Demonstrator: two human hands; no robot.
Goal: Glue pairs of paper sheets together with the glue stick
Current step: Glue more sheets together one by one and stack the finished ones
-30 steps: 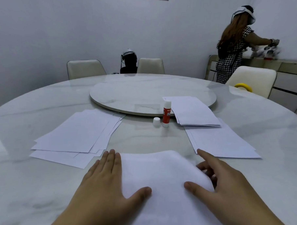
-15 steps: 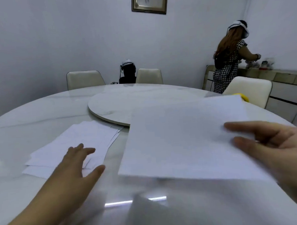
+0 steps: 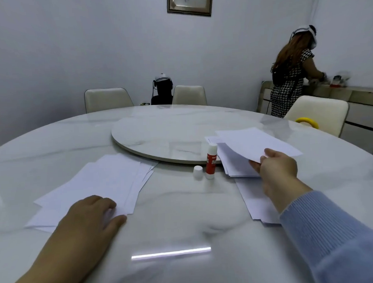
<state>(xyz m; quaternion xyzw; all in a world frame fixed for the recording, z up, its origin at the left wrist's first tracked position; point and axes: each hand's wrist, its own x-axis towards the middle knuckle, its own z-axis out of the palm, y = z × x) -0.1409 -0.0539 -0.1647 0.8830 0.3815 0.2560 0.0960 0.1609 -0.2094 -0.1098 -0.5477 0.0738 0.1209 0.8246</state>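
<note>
A sheet (image 3: 258, 143) is pinched in the right hand (image 3: 277, 169) above the stack (image 3: 235, 162) toward the table's (image 3: 53, 147) right edge. The left pile's (image 3: 93, 184) near corner is pressed by the left hand (image 3: 88, 218), fingers loosely bent. The glue stick (image 3: 211, 161) stands uncapped between the piles.

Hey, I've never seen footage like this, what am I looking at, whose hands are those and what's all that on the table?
This is a single view from a camera worn on a person's head, looking down at their own two hands. There is no machine. The left hand rests on a spread of paper sheets. The right hand pinches one sheet above a stack beside the round turntable. On the marble table an uncapped glue stick stands upright, its white cap beside it. Another person stands in the background.
</note>
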